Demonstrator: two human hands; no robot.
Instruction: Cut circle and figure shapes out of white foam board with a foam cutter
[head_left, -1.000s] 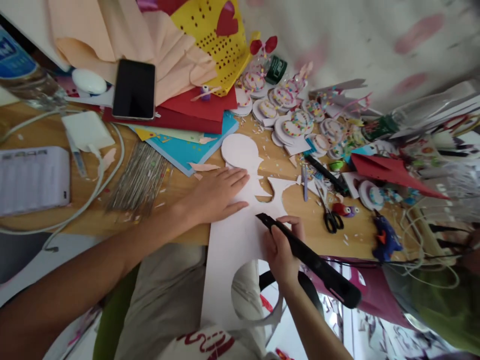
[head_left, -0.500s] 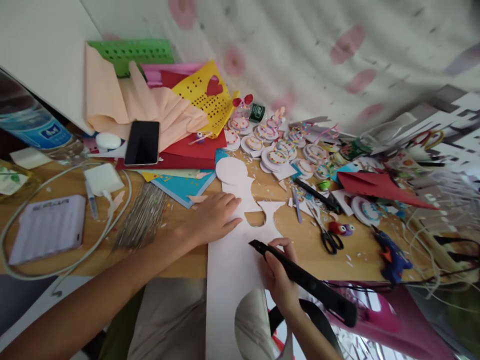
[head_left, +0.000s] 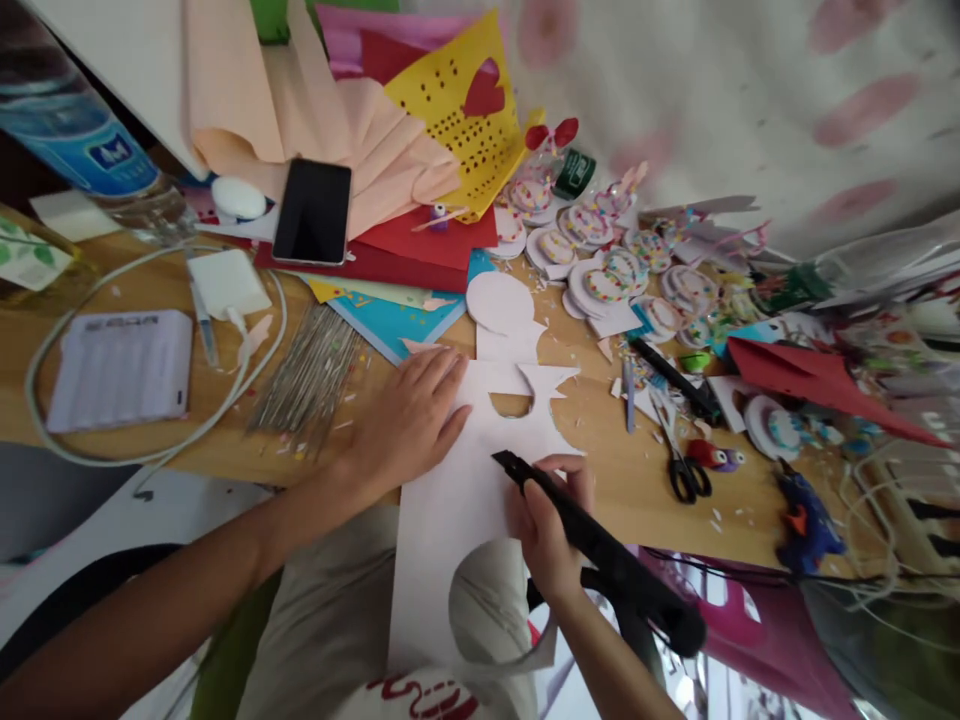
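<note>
Hands split the work: left hand (head_left: 409, 420) flat on white paper (head_left: 457, 500), right hand (head_left: 547, 520) gripping black tool (head_left: 600, 545).

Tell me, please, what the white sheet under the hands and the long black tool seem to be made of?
The white sheet looks like thin foam or stiff card, matte: it keeps clean cut-out edges and overhangs the table without drooping much. The left hand presses it flat. The black tool, gripped by the right hand, looks like matte plastic; the frame does not show more.
</note>
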